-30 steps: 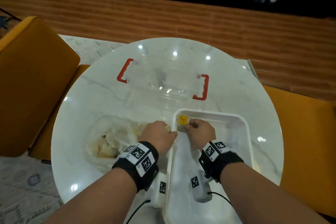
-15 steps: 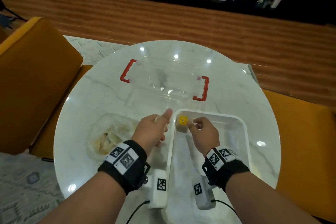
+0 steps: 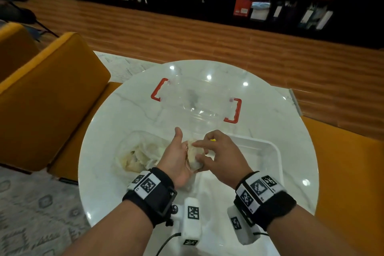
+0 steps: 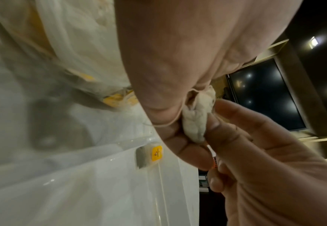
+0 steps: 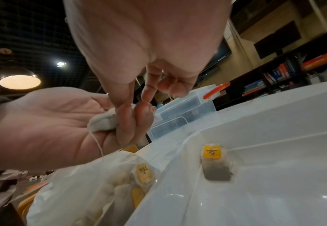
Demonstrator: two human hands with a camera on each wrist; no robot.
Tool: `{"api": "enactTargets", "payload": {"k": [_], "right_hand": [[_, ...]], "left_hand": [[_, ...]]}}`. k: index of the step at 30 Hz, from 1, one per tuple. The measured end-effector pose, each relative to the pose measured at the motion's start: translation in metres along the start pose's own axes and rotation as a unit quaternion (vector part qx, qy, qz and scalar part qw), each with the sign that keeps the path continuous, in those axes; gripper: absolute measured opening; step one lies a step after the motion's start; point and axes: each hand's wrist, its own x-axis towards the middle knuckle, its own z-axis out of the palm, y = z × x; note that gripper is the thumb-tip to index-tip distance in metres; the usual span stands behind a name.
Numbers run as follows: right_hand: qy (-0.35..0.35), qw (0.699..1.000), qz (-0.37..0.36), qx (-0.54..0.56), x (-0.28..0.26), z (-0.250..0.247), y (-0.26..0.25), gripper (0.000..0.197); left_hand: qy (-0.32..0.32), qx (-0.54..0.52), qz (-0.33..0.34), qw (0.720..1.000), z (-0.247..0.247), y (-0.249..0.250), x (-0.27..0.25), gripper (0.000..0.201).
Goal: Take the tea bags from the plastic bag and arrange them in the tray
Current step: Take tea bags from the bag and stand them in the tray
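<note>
A pale tea bag [image 3: 192, 165] with a loose string lies in my left hand [image 3: 178, 156], which is turned palm-up between the plastic bag and the tray, its fingers curled under the tea bag [image 5: 103, 122]. My right hand [image 3: 196, 150] reaches across and pinches that same tea bag [image 4: 195, 122] with thumb and forefinger. The crumpled clear plastic bag [image 3: 137, 156] holds several more yellow-tagged tea bags [image 5: 144, 172]. One tea bag with a yellow tag [image 5: 215, 165] lies in the far left corner of the white tray [image 3: 276, 151].
A clear storage box with red handles [image 3: 197, 102] stands behind the tray on the round marble table [image 3: 124, 110]. Orange chairs [image 3: 52, 93] flank the table left and right. Dark bookshelves line the far wall.
My right hand has let go of the tagged tea bag in the tray corner and moved left. My left hand has risen, turned palm-up, with a tea bag in it.
</note>
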Motion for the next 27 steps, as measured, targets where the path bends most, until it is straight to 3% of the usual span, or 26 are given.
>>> {"api": "enactTargets", "payload": {"k": [5,8,10,12,14,16,19,22,23,25,26,27], "right_hand": [[0.024,0.999,-0.027,0.003,-0.003,-0.006,-0.004,0.013],[0.0,1.0,-0.007,0.011,-0.005,-0.014,-0.009,0.016],[-0.024,0.999,0.023,0.032,-0.007,-0.021,-0.012,0.015],[-0.031,0.996,0.051,0.064,-0.009,-0.027,-0.014,0.011],[-0.013,0.994,0.08,0.068,-0.009,-0.034,-0.015,0.009],[0.014,0.99,0.123,0.065,-0.008,-0.039,-0.015,0.011],[0.046,0.98,0.173,0.086,-0.004,-0.041,-0.016,0.016],[0.069,0.974,0.186,0.112,0.0,-0.038,-0.019,0.022],[0.074,0.972,0.189,0.12,0.001,-0.038,-0.021,0.022],[0.068,0.971,0.185,0.136,0.002,-0.038,-0.024,0.019],[0.067,0.97,0.181,0.146,0.001,-0.039,-0.024,0.019],[0.077,0.969,0.175,0.158,0.0,-0.04,-0.023,0.019]], "left_hand": [[-0.018,-0.025,0.007,1.0,0.006,-0.003,-0.004,0.079],[-0.006,0.002,0.005,1.0,0.004,-0.007,-0.001,0.073],[0.035,0.03,0.02,0.999,0.003,-0.012,0.004,0.067],[0.121,0.074,0.057,0.988,0.002,-0.015,0.009,0.049],[0.209,0.141,0.122,0.96,-0.002,-0.012,0.012,0.033],[0.257,0.222,0.212,0.916,-0.007,-0.007,0.01,0.022],[0.203,0.424,0.328,0.819,-0.003,-0.007,-0.003,0.01],[0.129,0.617,0.343,0.697,0.012,-0.019,-0.005,0.024],[0.137,0.636,0.342,0.678,0.014,-0.021,-0.003,0.029],[0.163,0.641,0.355,0.661,0.015,-0.02,0.002,0.02],[0.161,0.628,0.358,0.672,0.015,-0.018,0.003,0.013],[0.148,0.6,0.353,0.703,0.012,-0.015,0.005,0.015]]}}
